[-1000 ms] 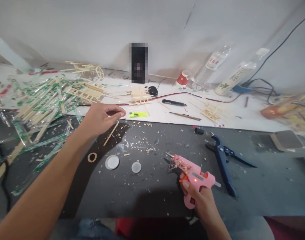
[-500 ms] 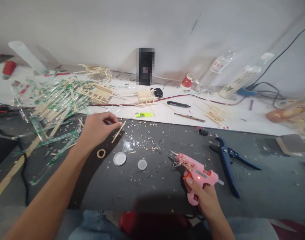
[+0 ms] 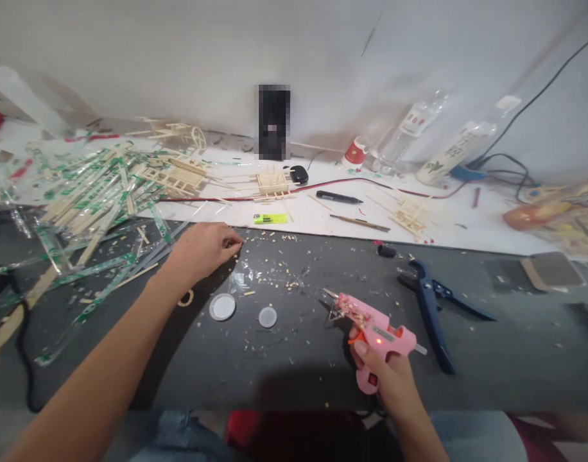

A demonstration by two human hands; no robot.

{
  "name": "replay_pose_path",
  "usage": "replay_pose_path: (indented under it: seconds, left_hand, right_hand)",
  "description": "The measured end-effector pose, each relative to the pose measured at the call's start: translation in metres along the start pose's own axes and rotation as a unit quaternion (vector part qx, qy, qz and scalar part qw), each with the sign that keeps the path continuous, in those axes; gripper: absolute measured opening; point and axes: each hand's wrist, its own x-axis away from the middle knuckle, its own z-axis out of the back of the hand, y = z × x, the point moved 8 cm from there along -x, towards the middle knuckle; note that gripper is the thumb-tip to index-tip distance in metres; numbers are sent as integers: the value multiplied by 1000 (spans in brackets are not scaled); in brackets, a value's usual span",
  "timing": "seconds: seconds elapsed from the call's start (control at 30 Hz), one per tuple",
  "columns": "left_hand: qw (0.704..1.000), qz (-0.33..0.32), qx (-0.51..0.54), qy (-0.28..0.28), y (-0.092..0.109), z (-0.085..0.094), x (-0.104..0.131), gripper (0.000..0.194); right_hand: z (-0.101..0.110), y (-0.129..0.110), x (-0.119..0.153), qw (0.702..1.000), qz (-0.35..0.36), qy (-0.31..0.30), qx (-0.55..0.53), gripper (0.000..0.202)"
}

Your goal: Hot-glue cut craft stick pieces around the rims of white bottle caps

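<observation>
My left hand is low over the dark tabletop, its thumb and fingertips pinched together beside scattered wood bits. Whatever is between those fingertips is too small or hidden to make out. On the right, my right hand grips a pink hot glue gun by its handle. Its nozzle points left, a light glows on its side, and wood crumbs cling to its front. Below my left hand lie a wooden ring, a white round lid and a smaller translucent disc.
Wrapped wooden sticks pile up at the left. Small stick-built models stand along the white board, near a lighter, a pen and a paper cup. Blue cutters lie right of the glue gun.
The short stick at my left fingertips no longer shows. That hand has turned down closer to the tabletop. My right hand keeps its hold on the glue gun; the view has shifted slightly.
</observation>
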Motion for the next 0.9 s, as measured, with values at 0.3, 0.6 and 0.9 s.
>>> replay_pose_path:
  seconds: [0.3,0.6,0.9]
  left_hand:
    - [956,40,251,146,54,26,70,12]
    - [860,180,454,145,78,-60,137,5]
    - [844,186,485,134,77,-66,135,13]
  right_hand:
    - [-17,-9,8,997,-10,-63,-44,43]
    - [-39,14,48,985,-109,-124,-56,54]
    - [-9,23,52,990,-110,-46,76,39]
